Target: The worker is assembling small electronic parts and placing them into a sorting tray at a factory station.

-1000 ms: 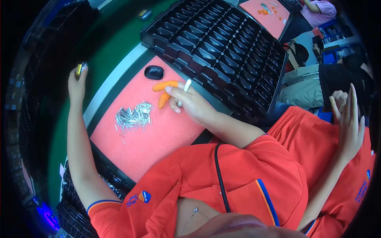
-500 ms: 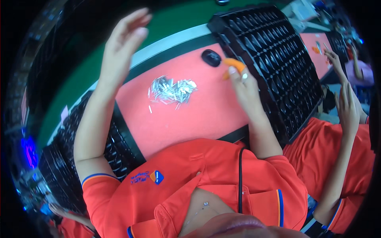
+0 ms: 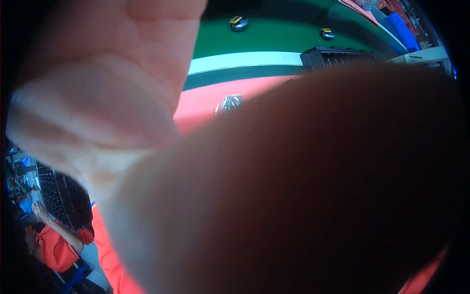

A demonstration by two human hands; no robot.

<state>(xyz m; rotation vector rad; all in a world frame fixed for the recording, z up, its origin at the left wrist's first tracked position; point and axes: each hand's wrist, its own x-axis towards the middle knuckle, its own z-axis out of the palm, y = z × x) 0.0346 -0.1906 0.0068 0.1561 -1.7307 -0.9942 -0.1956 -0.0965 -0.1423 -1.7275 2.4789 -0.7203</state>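
What looks like my left hand is very close to the head view, blurred, its palm side showing at the upper left. Its fingers run out of the picture. A big dark blur of skin covers the middle and right; whether it belongs to the same arm I cannot tell. My right hand cannot be made out. Past the skin, part of a pile of small thin silvery pieces shows on a pink mat. The orange thing and most of the black mouse-shaped object are hidden.
Beyond the mat runs a white edge strip, then a green surface bearing two rounded grey objects with yellow tops. A black tray shows at the right. At lower left are stacked black trays and a person in red.
A hand, apparently my left, has come up close to the head view and blocks most of it. My right hand and its orange thing have gone from sight. The view has shifted.
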